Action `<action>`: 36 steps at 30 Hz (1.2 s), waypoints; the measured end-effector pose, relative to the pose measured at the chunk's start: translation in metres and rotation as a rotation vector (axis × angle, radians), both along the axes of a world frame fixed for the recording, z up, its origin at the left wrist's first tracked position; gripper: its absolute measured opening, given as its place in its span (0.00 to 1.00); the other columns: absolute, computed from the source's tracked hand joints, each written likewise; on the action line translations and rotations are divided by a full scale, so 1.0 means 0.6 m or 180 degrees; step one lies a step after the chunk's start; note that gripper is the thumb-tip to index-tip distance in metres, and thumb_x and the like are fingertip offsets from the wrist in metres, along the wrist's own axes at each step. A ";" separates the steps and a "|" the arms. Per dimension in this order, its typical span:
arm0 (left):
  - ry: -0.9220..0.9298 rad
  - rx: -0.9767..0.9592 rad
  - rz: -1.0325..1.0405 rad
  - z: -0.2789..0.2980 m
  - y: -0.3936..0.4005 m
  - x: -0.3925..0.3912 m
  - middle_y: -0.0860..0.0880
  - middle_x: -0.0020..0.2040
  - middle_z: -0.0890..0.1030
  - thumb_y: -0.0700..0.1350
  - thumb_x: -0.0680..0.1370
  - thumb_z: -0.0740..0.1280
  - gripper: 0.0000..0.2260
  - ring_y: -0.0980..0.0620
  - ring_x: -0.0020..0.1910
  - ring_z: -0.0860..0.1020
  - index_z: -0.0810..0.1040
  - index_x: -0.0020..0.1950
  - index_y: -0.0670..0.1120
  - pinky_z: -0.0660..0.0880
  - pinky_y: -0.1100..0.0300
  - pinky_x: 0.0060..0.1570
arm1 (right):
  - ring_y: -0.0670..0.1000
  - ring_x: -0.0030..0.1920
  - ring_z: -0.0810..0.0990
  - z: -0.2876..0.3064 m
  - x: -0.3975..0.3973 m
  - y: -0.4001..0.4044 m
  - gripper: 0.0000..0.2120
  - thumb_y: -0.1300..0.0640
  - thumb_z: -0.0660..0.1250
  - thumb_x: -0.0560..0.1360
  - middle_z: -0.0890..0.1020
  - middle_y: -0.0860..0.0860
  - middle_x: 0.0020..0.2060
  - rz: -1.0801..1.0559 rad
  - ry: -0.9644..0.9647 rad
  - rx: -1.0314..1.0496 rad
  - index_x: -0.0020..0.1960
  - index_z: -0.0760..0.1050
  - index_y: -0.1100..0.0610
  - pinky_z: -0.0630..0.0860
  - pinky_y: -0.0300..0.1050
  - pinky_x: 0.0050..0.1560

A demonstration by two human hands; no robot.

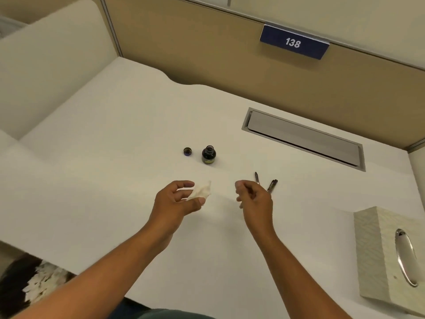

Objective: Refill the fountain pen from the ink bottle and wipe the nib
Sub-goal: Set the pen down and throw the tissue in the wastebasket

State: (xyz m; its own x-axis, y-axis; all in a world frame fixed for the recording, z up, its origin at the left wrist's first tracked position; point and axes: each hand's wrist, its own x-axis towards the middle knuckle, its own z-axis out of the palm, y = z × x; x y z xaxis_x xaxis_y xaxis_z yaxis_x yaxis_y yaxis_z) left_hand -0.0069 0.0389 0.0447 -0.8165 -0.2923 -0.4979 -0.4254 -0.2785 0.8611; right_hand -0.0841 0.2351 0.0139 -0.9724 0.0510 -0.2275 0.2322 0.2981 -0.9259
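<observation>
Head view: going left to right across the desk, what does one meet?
Bottle cap → ink bottle → right hand → tissue box. The tissue in the left hand overlaps the bottles' span; the pen parts overlap the right hand.

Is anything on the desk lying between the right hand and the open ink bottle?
Nothing visible does. The right hand hovers near the pen parts; the ink bottle stands uncapped farther back and to the left, with bare desk between. Its cap sits on the bottle's far side.

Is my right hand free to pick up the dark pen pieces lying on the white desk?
Probably yes: the right hand holds nothing, and both dark pen pieces lie just beyond it on the white desk, unobstructed.
</observation>
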 end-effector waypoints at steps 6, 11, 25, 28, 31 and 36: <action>0.0178 -0.0049 0.0316 0.013 -0.018 0.055 0.45 0.51 0.89 0.36 0.74 0.78 0.11 0.47 0.50 0.88 0.87 0.55 0.43 0.84 0.55 0.56 | 0.50 0.48 0.87 0.045 0.063 -0.092 0.12 0.57 0.72 0.78 0.88 0.52 0.50 0.1371 -0.0660 -0.1057 0.62 0.82 0.53 0.84 0.44 0.48; 0.0153 0.0008 0.0682 0.012 -0.064 0.117 0.46 0.56 0.89 0.36 0.77 0.75 0.10 0.47 0.55 0.87 0.88 0.58 0.44 0.83 0.56 0.56 | 0.51 0.47 0.88 0.048 0.091 -0.164 0.07 0.61 0.72 0.78 0.89 0.48 0.46 0.1670 -0.0480 -0.0907 0.52 0.87 0.55 0.85 0.44 0.48; 0.0110 0.0439 0.2499 -0.003 -0.275 0.335 0.47 0.44 0.90 0.36 0.79 0.72 0.05 0.48 0.47 0.89 0.86 0.49 0.44 0.84 0.56 0.50 | 0.41 0.55 0.80 0.031 0.278 -0.442 0.13 0.49 0.60 0.84 0.81 0.42 0.53 0.3549 0.1019 0.0297 0.58 0.83 0.49 0.77 0.31 0.55; 0.0199 0.0541 0.2544 -0.016 -0.338 0.400 0.48 0.45 0.90 0.34 0.79 0.71 0.06 0.48 0.49 0.89 0.86 0.52 0.43 0.85 0.58 0.50 | 0.45 0.50 0.84 0.025 0.315 -0.527 0.07 0.53 0.67 0.82 0.86 0.44 0.48 0.3369 0.0366 0.0062 0.53 0.84 0.50 0.84 0.46 0.53; 0.0238 0.0562 0.2575 -0.032 -0.408 0.458 0.47 0.47 0.90 0.35 0.78 0.72 0.07 0.49 0.51 0.88 0.88 0.49 0.45 0.85 0.59 0.50 | 0.44 0.50 0.86 0.018 0.360 -0.611 0.08 0.54 0.69 0.80 0.87 0.42 0.48 0.3573 0.0215 0.0139 0.56 0.85 0.47 0.85 0.50 0.54; 0.0172 0.0659 0.2520 -0.065 -0.516 0.554 0.45 0.57 0.88 0.37 0.80 0.71 0.09 0.50 0.57 0.87 0.86 0.60 0.40 0.83 0.55 0.59 | 0.42 0.47 0.86 -0.008 0.440 -0.735 0.07 0.53 0.70 0.79 0.88 0.39 0.44 0.3857 0.0445 0.0438 0.53 0.87 0.47 0.85 0.47 0.54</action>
State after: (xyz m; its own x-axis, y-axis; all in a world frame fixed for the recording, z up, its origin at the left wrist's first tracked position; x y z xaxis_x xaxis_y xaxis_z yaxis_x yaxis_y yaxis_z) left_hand 0.3257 -0.2706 0.0054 -0.4311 -0.6987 -0.5709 0.0045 -0.6344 0.7730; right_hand 0.1796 -0.2060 0.0093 -0.4235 -0.8875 -0.1814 -0.3618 0.3493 -0.8643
